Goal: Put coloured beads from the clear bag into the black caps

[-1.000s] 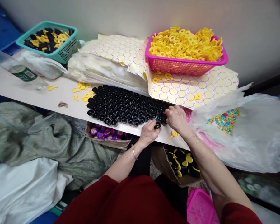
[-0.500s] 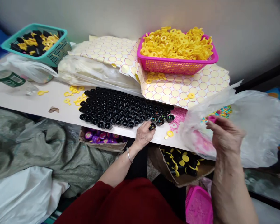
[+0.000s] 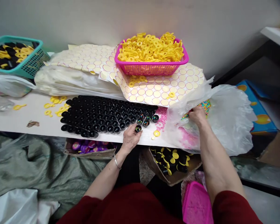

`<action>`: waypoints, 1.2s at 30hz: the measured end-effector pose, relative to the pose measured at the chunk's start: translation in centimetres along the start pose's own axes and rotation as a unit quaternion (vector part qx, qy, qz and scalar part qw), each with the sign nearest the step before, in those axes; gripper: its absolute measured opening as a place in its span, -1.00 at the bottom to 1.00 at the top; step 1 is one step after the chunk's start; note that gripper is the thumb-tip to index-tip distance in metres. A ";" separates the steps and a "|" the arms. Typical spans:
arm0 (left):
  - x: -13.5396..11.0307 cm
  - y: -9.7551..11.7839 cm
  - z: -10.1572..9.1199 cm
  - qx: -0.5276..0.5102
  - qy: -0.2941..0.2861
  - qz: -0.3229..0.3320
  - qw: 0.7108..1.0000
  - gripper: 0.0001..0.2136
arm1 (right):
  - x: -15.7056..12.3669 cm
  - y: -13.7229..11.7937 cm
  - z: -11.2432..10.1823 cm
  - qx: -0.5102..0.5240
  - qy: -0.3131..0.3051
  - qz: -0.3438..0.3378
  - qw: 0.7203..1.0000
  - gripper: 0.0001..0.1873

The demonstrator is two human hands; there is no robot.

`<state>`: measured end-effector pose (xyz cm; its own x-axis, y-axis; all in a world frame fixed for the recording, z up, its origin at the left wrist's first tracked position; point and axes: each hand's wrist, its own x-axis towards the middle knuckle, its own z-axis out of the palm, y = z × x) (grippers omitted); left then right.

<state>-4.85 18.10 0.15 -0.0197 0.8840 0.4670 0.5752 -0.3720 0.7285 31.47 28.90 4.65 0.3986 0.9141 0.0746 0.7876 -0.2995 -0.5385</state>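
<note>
My left hand [image 3: 130,137] pinches a small black cup [image 3: 138,128] at the front edge of the table; colourful bits lie inside it. Beside it stand several rows of the same black cups [image 3: 102,116], and a few at the right end also hold coloured bits. My right hand [image 3: 197,114] is inside a clear plastic bag [image 3: 228,124], down at a heap of multicoloured beads [image 3: 205,106]. Its fingers are closed on a little pink cup, mostly hidden by the hand. Pink beads [image 3: 162,116] are spilled between the cups and the bag.
A pink basket [image 3: 151,68] of yellow ring-shaped pieces stands on sticker sheets [image 3: 151,93] at the back. A teal basket [image 3: 35,63] is at far left. Below the table edge are a box of purple items [image 3: 90,146] and a box of black-and-yellow pieces [image 3: 172,161].
My right hand has gone from above the bag's near side down into the multicoloured beads with the pink cup. My left hand still holds the black cup. The view has turned right.
</note>
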 end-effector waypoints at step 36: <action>-0.3 0.3 0.0 -0.017 -0.044 -0.064 0.997 -0.79 | -9.2 -17.2 2.9 -0.348 -0.138 -0.367 0.852 -0.77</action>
<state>-4.67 17.73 0.24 -0.0182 0.9461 0.3234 0.5438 -0.2620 0.7973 12.87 26.41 10.84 -0.3713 0.9255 -0.0741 0.9030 0.3785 0.2033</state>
